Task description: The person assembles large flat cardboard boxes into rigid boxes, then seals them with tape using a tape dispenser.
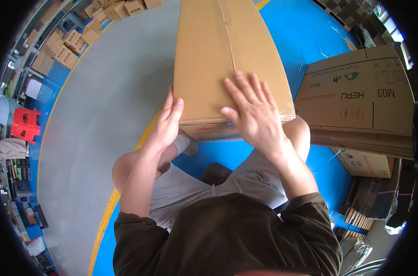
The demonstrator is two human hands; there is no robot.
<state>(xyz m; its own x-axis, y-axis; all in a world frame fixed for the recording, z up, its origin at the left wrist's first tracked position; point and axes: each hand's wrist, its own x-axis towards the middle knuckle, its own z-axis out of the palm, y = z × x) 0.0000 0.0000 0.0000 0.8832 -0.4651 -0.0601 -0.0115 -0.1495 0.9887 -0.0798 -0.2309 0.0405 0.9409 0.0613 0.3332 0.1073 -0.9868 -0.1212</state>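
Observation:
A long brown cardboard box point(209, 69) stands in front of me, reaching up past the top edge of the view. A seam runs lengthwise along its upper face, and the flaps there meet closed. My right hand point(255, 106) lies flat on this face near the close end, fingers spread. My left hand point(170, 122) rests against the box's left side at the near corner, thumb up by the edge and fingers stretched along the side, partly hidden. Neither hand has its fingers wrapped round anything. The near end of the box, with some print, sits between my knees.
To the right lean several flattened printed cartons point(356, 96), with wooden pallets point(360, 219) below. A red plastic stool point(26, 124) stands far left by shelves. Small boxes point(66, 56) are piled at the upper left. A yellow line point(106, 214) divides grey and blue floor.

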